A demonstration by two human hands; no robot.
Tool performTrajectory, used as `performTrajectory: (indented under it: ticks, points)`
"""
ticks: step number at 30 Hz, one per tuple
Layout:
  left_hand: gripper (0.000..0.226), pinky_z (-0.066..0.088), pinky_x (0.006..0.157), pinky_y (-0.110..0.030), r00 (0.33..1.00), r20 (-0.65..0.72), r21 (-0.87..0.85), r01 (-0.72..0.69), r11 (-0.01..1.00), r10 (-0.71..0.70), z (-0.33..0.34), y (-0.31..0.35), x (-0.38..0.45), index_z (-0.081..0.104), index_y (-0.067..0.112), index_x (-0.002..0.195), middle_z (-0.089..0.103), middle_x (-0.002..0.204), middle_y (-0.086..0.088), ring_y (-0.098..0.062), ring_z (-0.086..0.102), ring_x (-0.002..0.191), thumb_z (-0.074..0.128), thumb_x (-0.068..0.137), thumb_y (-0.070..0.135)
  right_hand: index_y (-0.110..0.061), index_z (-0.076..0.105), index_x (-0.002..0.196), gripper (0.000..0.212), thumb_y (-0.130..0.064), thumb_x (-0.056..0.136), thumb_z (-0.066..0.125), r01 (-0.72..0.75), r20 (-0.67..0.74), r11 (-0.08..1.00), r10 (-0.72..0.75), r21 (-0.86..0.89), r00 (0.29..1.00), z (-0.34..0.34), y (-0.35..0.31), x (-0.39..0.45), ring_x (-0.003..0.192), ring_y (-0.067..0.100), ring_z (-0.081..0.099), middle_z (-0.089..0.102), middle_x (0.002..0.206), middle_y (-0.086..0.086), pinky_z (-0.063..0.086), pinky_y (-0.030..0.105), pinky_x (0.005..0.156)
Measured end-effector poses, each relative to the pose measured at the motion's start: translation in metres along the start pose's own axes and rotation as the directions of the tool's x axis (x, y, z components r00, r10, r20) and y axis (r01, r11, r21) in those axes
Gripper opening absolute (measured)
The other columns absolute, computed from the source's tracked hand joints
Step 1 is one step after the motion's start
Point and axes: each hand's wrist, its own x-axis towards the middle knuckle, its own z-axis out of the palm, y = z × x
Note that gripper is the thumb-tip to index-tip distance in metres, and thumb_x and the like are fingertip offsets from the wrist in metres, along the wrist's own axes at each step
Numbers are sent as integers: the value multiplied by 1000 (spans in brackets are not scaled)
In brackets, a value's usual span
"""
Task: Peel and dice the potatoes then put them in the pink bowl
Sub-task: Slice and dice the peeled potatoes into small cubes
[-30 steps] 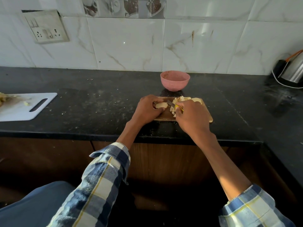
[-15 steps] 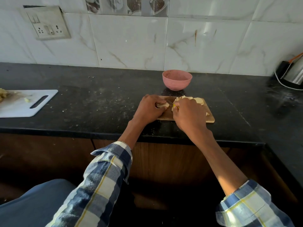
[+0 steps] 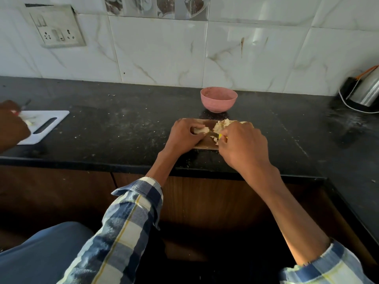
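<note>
A small wooden cutting board lies on the black counter. My left hand grips a peeled potato piece on the board's left part. My right hand grips a knife with a yellow handle, its blade just right of that piece. A heap of diced potato sits at the board's far side, partly hidden by my right hand. The pink bowl stands just behind the board, and no potato shows above its rim.
At the far left, another person's hand works over a white cutting board. A steel kettle with a white cord stands at the back right. A wall socket is on the tiles. The counter's front edge runs just below my wrists.
Another person's hand has come into view over the white board at the left. My hands stay on the wooden board, the knife working at the potato piece.
</note>
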Motion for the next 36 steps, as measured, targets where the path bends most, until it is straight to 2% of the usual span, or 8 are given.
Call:
performTrajectory:
  ticks: [3, 7, 12, 18, 22, 27, 31, 36]
  points:
    - [29, 45, 110, -38, 1000, -13, 15, 16, 1000, -16, -3, 0, -3, 81, 21, 113, 76, 120, 5, -12, 67, 112, 82, 85, 29, -13, 70, 113, 24, -32, 101, 61, -36, -23, 998, 38, 54, 999, 4, -3, 11, 75, 19, 50, 66, 96, 5, 41, 34, 66]
    - [23, 54, 97, -35, 999, -44, -9, 18, 1000, -18, -4, 2, -4, 83, 17, 106, 79, 107, 2, -11, 69, 95, 83, 83, 21, -12, 70, 110, 21, -30, 101, 62, -51, -24, 996, 52, 72, 998, 18, -13, 27, 76, 19, 53, 55, 88, 2, 41, 34, 64]
    - [12, 56, 84, -29, 998, -46, -19, 32, 999, -33, -3, 3, -3, 84, 15, 95, 78, 94, 3, -10, 68, 82, 82, 84, 18, -13, 69, 112, 20, -28, 99, 64, -57, 40, 997, 55, 45, 998, 27, -17, 31, 88, 25, 66, 70, 99, 7, 42, 34, 67]
    - [22, 52, 90, -24, 998, -55, -14, 37, 999, -37, 1, -2, -1, 84, 18, 103, 78, 102, 5, -5, 66, 89, 84, 81, 22, -13, 68, 117, 26, -31, 99, 66, -5, 66, 999, 7, -32, 998, 4, -7, 12, 94, 26, 66, 70, 105, 7, 42, 34, 69]
    - [24, 54, 91, -25, 998, -50, -26, 41, 999, -42, 0, -2, -3, 83, 20, 105, 78, 103, 6, -4, 67, 90, 86, 82, 24, -18, 72, 123, 30, -33, 98, 67, -3, 83, 1000, 2, 11, 997, -5, 0, 9, 88, 23, 66, 72, 107, 5, 47, 34, 69]
    - [25, 56, 92, -27, 997, -30, -53, 71, 996, -72, -5, -3, -4, 83, 20, 106, 79, 104, 7, -3, 68, 90, 86, 81, 23, -20, 74, 117, 24, -32, 98, 66, -18, 25, 997, 16, 82, 1000, 1, -3, 19, 76, 18, 59, 70, 97, 2, 44, 32, 63]
    - [19, 58, 84, -28, 995, -37, -60, 92, 994, -94, -6, -1, -4, 83, 20, 101, 78, 95, 7, -6, 69, 81, 86, 82, 20, -15, 72, 108, 19, -29, 97, 65, -42, 12, 996, 42, 74, 999, 15, -15, 34, 77, 24, 59, 60, 87, 3, 43, 35, 63]
    - [4, 58, 74, -31, 996, -42, -41, 82, 996, -83, -5, 1, -5, 84, 17, 87, 76, 81, 7, -12, 67, 71, 84, 83, 18, -14, 70, 113, 24, -32, 97, 67, -43, 57, 996, 38, 79, 998, 25, -20, 33, 88, 24, 68, 71, 98, 5, 52, 36, 70]
